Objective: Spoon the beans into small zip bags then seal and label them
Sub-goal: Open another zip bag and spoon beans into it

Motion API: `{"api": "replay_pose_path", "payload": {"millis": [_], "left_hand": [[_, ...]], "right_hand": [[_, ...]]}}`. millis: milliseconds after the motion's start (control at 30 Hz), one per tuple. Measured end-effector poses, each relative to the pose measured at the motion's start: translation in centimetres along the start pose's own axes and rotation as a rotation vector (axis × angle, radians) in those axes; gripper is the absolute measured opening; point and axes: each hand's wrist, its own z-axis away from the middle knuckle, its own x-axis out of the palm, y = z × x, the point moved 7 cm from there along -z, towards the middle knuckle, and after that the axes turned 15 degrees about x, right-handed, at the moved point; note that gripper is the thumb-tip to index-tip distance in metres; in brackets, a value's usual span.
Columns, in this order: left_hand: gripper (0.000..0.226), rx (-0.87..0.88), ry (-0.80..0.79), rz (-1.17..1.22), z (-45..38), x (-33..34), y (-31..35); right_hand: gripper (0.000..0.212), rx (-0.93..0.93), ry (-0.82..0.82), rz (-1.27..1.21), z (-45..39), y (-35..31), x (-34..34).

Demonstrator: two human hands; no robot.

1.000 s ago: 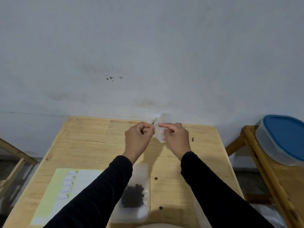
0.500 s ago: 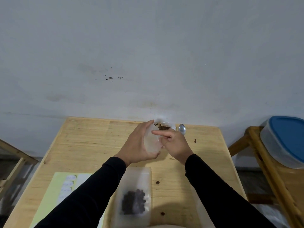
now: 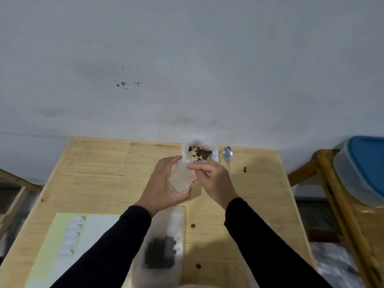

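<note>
**user1:** Bag-opening step, from the look of it. The person has a small empty zip bag (image 3: 181, 177) held up over the wooden table (image 3: 99, 163). The left hand (image 3: 164, 188) cups it, fingers and thumb curled round its edges, while the right hand (image 3: 212, 179) pinches the top near the mouth between thumb and forefinger. Nothing is inside it yet, as far as anyone can tell through the plastic.

**user2:** Agreed. So where are the beans (image 3: 200, 152)? They sit in an open clear packet (image 3: 215, 157) at the far edge of the table, just beyond the hands. The spoon (image 3: 227, 155) lies flat right beside that, untouched. One filled bag (image 3: 161, 246) already lies near the person, between the sleeves, and a label sheet (image 3: 68, 238) is off to the left.

**user1:** Next move probably calls for the right hand to let go and grab the spoon, with the left keeping the mouth spread. Few stray beans (image 3: 245, 169) on the table already, so spilling looks like the risk.
</note>
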Motion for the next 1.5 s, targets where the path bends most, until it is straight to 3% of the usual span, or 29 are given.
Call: {"api": "replay_pose_path", "payload": {"millis": [67, 200, 300, 433, 633, 833, 967, 1100, 1233, 1300, 1400, 1467, 1500], "left_hand": [[0.085, -0.058, 0.011, 0.014, 0.1, 0.0, -0.7], [0.086, -0.152, 0.045, 0.025, 0.4, -0.3, -1.8], [0.089, -0.222, 0.064, 0.031, 0.7, 0.0, -2.4], [0.092, -0.288, 0.06, 0.054, 0.9, 0.9, -3.2], [0.097, -0.343, 0.04, 0.115, 0.8, 2.0, -3.8], [0.099, -0.363, 0.012, 0.124, 0.5, 2.8, -4.5], [0.096, -0.353, -0.003, 0.112, 0.2, 3.1, -4.9], [0.091, -0.358, 0.004, 0.122, 0.1, 3.3, -5.2], [0.092, -0.392, 0.007, 0.19, 0.2, 3.7, -5.3], [0.097, -0.411, 0.007, 0.222, 0.3, 3.9, -5.3], [0.099, -0.425, 0.003, 0.243, 0.4, 4.2, -5.3], [0.098, -0.434, -0.002, 0.256, 0.4, 4.4, -5.4], [0.097, -0.439, 0.0, 0.257, 0.5, 4.5, -5.4]], "right_hand": [[0.023, 0.21, -0.014, -0.149, -1.3, 2.8, -1.0], [0.025, 0.412, 0.379, 0.058, -2.6, 8.9, -5.4], [0.025, 0.492, 0.382, 0.171, -3.4, 12.1, -5.8], [0.015, 0.454, 0.369, 0.35, -4.7, 13.7, -5.1], [0.034, 0.577, 0.453, 0.22, -4.9, 14.4, -5.1], [0.038, 0.482, 0.385, 0.255, -5.0, 13.7, -5.0], [0.028, 0.46, 0.396, 0.173, -4.1, 12.8, -5.6], [0.02, 0.522, 0.403, -0.103, -3.2, 10.8, -6.7], [0.031, 0.377, 0.229, -0.426, -3.0, 6.6, -6.7], [0.034, 0.279, 0.146, -0.329, -3.0, 4.8, -6.4], [0.018, 0.146, 0.127, -0.108, -3.0, 3.0, -6.0], [0.005, 0.114, 0.124, -0.082, -3.4, 2.6, -5.8], [0.008, 0.117, 0.132, -0.097, -3.7, 2.7, -5.7]]}}
